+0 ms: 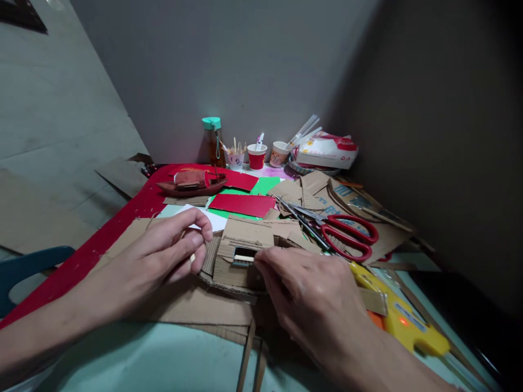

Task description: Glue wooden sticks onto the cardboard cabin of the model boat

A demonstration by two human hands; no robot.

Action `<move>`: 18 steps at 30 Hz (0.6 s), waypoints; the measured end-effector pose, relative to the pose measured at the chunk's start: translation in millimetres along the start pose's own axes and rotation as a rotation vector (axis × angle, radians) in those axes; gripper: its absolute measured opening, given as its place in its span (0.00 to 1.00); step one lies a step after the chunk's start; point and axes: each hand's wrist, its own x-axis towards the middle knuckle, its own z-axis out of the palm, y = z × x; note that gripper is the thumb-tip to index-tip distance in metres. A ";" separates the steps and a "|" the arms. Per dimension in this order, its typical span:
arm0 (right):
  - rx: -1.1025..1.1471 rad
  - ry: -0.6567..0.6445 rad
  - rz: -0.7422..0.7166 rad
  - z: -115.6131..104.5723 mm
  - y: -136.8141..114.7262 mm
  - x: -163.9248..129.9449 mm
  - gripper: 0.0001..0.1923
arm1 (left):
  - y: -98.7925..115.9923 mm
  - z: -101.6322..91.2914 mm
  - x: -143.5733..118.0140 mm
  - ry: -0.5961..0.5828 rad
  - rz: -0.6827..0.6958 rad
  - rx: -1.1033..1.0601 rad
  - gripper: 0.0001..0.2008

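A cardboard boat model [235,277] sits in front of me, with a rectangular window cut in its cabin side. My right hand [312,294] pinches a short pale wooden stick [244,258], which lies across that window opening. My fingertips touch the cabin wall, and the hand hides the model's right end. Beside the model's left end, my left hand [180,245] is closed with curled fingers. A pale stick end [193,258] pokes out between them; the rest is hidden.
Red-handled scissors [349,234] lie on cardboard scraps at right, near a yellow glue gun [402,316] with a lit orange light. Behind stand a finished-looking boat [194,182], a bottle [214,144], a cup of toothpicks [235,159], a red cup [257,159] and red card [243,204].
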 end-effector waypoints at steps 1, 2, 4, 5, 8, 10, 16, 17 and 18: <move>-0.013 0.000 -0.007 1.1 -0.9 0.4 0.18 | -2.5 -0.5 0.7 -0.027 -0.032 -0.069 0.11; -0.026 0.001 -0.011 2.0 -1.8 0.9 0.18 | -5.2 -0.7 1.4 -0.044 -0.067 -0.143 0.11; -0.046 0.006 -0.018 3.2 -2.9 2.1 0.19 | -10.5 -0.9 3.0 -0.055 -0.129 -0.274 0.08; -0.053 0.009 -0.018 3.6 -3.1 2.7 0.19 | -12.6 -0.8 3.8 -0.056 -0.146 -0.321 0.07; -0.081 0.004 -0.016 4.5 -2.7 3.8 0.19 | -14.2 0.3 5.9 -0.021 -0.137 -0.330 0.05; -0.105 0.005 -0.023 5.2 -1.7 4.0 0.19 | -12.1 2.0 7.3 0.020 -0.088 -0.269 0.06; -0.140 0.042 -0.043 8.0 0.3 4.5 0.18 | -11.0 7.8 12.4 0.084 0.026 -0.077 0.08; -0.144 0.044 -0.046 8.4 0.5 4.8 0.18 | -12.4 8.8 13.2 0.080 0.028 -0.054 0.08; -0.147 0.048 -0.049 8.9 0.6 5.2 0.18 | -13.8 9.9 13.9 0.077 0.037 -0.037 0.07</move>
